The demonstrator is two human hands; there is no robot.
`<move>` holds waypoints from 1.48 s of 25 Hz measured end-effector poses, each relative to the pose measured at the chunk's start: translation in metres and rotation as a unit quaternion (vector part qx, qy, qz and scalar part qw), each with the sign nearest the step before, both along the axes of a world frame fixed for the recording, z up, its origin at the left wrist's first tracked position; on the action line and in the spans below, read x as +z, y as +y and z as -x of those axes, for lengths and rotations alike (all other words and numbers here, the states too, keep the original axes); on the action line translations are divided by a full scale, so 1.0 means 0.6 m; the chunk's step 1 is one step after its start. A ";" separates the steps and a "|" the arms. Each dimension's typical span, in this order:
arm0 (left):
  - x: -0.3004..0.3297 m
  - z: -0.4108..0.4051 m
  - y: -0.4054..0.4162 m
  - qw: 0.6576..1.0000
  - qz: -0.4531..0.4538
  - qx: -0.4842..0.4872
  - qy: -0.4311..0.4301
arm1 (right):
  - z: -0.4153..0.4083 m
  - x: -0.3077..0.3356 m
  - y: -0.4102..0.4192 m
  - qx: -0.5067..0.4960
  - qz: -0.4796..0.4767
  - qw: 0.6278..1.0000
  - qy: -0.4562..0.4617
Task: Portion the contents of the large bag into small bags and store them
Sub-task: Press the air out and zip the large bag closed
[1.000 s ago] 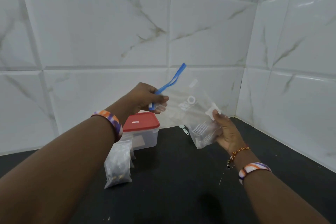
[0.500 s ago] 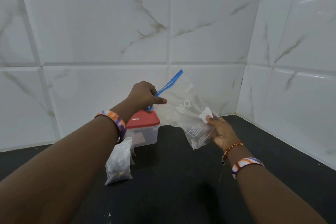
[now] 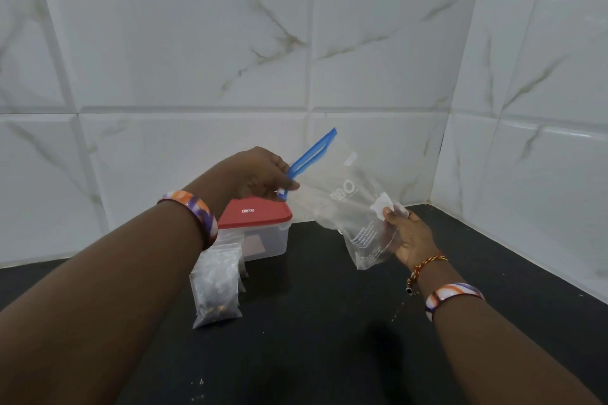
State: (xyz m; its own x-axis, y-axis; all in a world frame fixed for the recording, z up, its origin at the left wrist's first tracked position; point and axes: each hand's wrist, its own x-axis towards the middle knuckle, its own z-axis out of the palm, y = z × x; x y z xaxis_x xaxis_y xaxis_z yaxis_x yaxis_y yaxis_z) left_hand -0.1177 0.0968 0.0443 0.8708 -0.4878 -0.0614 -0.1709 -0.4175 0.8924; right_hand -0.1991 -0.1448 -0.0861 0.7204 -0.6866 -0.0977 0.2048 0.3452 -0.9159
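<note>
A large clear zip bag with a blue zipper strip hangs in the air above the counter, tilted with its mouth up and left. My left hand pinches the blue strip at its lower end. My right hand grips the bag's lower right side near a white label. The bag looks nearly empty. Small clear bags holding dark contents stand on the black counter below my left wrist.
A clear plastic box with a red lid sits behind the small bags against the tiled wall. The black counter runs into a wall corner at the right. A few crumbs lie on the counter.
Both hands and the bag have shifted only slightly; the bag's lower end sits a little lower and nearer to me. The grips are unchanged.
</note>
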 end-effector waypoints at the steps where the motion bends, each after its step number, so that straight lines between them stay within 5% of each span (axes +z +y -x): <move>1: 0.003 0.001 0.001 0.997 0.056 0.009 0.056 | 0.002 -0.001 -0.002 0.008 -0.005 1.000 -0.001; 3: 0.002 -0.004 -0.001 0.994 0.082 0.060 0.047 | 0.005 -0.001 -0.001 0.018 -0.009 1.000 -0.008; 6: 0.000 -0.010 0.002 0.994 -0.035 0.079 -0.061 | 0.006 0.000 -0.002 0.031 -0.024 0.999 -0.019; 9: 0.006 -0.002 0.005 0.988 -0.144 0.013 -0.057 | 0.009 0.005 -0.003 0.078 -0.041 0.996 -0.028; 15: 0.004 -0.015 -0.007 0.991 -0.005 0.089 -0.103 | 0.018 0.008 -0.002 0.134 -0.053 0.987 -0.063; 20: -0.004 -0.036 0.011 0.981 -0.022 0.126 -0.148 | 0.043 0.014 0.003 0.228 0.002 0.973 -0.046; 24: -0.003 -0.031 0.004 0.976 -0.022 0.106 -0.188 | 0.021 0.021 0.013 0.108 -0.024 0.994 -0.025; 28: -0.001 -0.023 0.021 0.989 -0.100 0.039 -0.097 | 0.015 0.018 0.007 0.045 -0.079 0.995 -0.039; 33: -0.018 -0.034 0.027 0.981 0.166 0.080 0.053 | 0.030 0.015 0.015 0.084 -0.097 0.989 -0.079; 37: -0.017 -0.026 -0.007 0.969 0.226 0.102 0.021 | 0.030 0.032 0.041 0.153 0.101 0.983 0.023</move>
